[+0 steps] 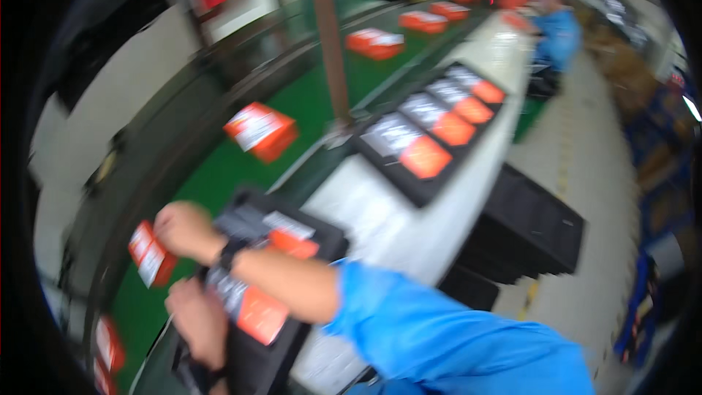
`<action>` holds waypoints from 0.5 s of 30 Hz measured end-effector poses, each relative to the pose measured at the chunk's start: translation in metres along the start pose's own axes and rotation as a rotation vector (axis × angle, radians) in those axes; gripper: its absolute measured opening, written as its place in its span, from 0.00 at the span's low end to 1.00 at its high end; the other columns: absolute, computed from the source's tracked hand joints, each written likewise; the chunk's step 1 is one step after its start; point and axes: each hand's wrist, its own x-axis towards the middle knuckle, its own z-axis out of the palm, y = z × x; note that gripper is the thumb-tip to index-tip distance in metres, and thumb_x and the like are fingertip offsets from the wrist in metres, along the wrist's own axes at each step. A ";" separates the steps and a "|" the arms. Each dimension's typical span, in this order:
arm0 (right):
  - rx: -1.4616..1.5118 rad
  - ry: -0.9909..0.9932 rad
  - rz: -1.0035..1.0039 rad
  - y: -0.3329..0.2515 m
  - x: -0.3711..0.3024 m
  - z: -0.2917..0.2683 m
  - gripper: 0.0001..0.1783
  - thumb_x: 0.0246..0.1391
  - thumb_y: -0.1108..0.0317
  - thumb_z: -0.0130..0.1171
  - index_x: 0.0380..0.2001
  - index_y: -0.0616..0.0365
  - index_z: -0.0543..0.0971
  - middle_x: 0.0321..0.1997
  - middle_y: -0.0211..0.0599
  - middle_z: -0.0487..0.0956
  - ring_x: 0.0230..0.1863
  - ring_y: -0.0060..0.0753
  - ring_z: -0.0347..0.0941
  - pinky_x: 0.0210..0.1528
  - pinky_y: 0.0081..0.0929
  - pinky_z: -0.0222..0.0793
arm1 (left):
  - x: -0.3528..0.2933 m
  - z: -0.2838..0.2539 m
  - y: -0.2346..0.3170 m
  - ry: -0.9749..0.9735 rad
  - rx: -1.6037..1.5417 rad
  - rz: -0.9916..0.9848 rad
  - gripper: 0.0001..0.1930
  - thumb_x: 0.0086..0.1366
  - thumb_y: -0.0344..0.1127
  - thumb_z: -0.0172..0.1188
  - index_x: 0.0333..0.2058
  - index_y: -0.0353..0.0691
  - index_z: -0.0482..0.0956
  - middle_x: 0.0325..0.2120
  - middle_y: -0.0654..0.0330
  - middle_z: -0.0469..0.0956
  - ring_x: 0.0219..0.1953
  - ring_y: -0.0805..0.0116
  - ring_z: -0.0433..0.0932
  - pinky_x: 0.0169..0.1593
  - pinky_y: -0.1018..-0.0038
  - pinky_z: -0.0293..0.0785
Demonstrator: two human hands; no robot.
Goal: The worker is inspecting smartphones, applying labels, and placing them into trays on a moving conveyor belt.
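My right hand (186, 234) reaches across to the left, over a green conveyor belt, its fingers against or right beside an orange-and-white box (152, 254). Blur hides whether it grips this box. Lower down, my left hand (197, 314) is at the left edge of a black tray (330, 240), with smeared fingers. Inside that tray lie orange-and-grey packs (262, 314), partly covered by my right forearm. Dark bands circle both wrists, and a blue sleeve covers my right arm.
A second black tray (420, 194) of several orange-and-grey packs lies on the pale bench (358, 197). More orange boxes (263, 132) ride the green belt (208, 183). A brown post (330, 44) rises beside it. Black crates (523, 223) stand right; a person in blue (559, 36) is farther off.
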 end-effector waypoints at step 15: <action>-0.226 -0.014 -0.009 0.024 -0.017 0.000 0.04 0.36 0.76 0.56 0.13 0.57 0.77 0.20 0.43 0.77 0.28 0.48 0.76 0.30 0.39 0.71 | -0.013 -0.002 -0.033 0.190 -0.543 0.229 0.17 0.69 0.42 0.52 0.38 0.31 0.80 0.35 0.45 0.76 0.41 0.50 0.73 0.48 0.60 0.68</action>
